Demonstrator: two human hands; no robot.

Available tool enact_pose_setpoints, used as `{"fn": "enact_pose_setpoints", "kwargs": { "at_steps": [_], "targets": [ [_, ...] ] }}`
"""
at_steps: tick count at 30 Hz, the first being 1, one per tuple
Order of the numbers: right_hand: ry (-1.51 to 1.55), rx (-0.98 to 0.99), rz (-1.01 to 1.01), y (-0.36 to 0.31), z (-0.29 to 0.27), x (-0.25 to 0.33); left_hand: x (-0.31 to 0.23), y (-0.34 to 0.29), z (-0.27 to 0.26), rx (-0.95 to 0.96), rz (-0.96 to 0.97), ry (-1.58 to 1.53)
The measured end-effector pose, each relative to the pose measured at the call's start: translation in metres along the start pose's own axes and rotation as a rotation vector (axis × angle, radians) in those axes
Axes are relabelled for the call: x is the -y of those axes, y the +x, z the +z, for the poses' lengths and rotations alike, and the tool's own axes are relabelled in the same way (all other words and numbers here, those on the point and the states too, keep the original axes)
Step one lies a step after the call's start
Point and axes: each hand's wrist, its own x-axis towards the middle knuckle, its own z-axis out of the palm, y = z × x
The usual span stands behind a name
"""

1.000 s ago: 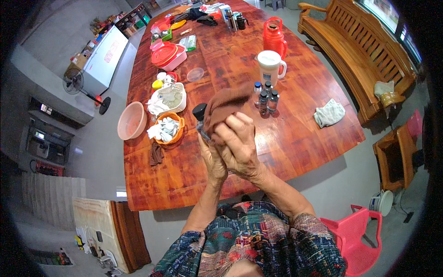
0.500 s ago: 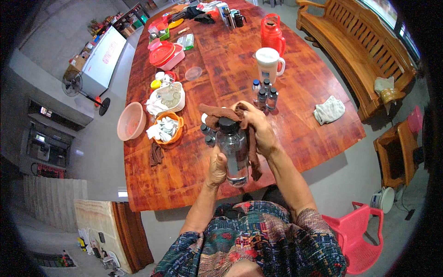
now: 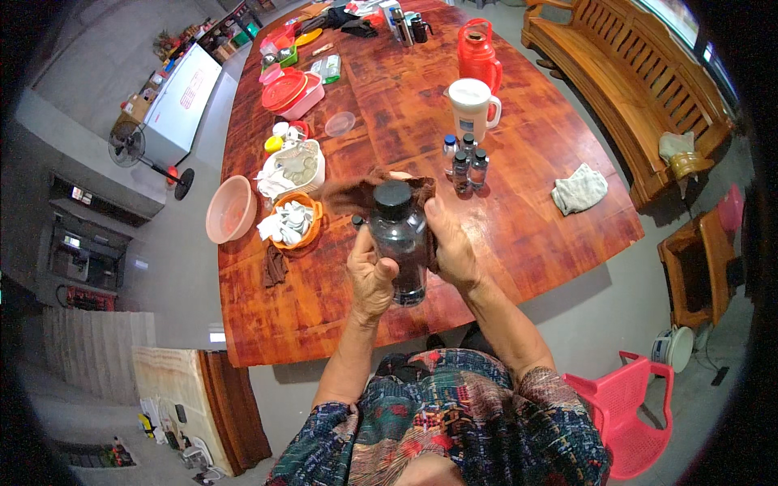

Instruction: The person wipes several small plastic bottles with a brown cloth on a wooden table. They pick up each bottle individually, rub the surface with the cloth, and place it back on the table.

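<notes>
Between my hands I hold a clear bottle [image 3: 401,239] with a black cap, nearly upright above the near part of the table. My left hand [image 3: 373,279] wraps round its left side, thumb across the front. On the bottle's other side, my right hand [image 3: 454,247] grips a brown cloth [image 3: 348,196] against it. The cloth spreads behind the cap and shows at the right side; my right fingertips are mostly hidden behind it. A small dark-capped bottle [image 3: 357,220] peeks out beyond my left hand.
Several small bottles [image 3: 461,172] stand beside a white pitcher [image 3: 471,113], with a red thermos [image 3: 478,57] farther back. A folded pale cloth [image 3: 579,189] lies at right. To the left are an orange basket [image 3: 315,219], a white basket [image 3: 321,172] and a pink basin [image 3: 219,212].
The bottle has come up slightly and to the left. My right hand has moved lower along its side, and the cloth's hanging end has drawn up.
</notes>
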Motion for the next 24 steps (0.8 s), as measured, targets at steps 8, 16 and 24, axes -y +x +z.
{"fn": "enact_pose_setpoints", "kwargs": {
  "at_steps": [8,16,24],
  "targets": [
    [-0.449,0.002,-0.056,-0.04,0.003,-0.02,0.005,0.006,0.012,-0.273,0.266,0.05],
    [0.471,-0.281,0.195,-0.06,0.028,-0.036,-0.005,0.015,0.01,-0.339,0.212,-0.03],
    [0.81,-0.081,0.477,-0.051,-0.004,-0.031,-0.033,0.029,-0.002,0.065,0.08,-0.227]
  ]
}}
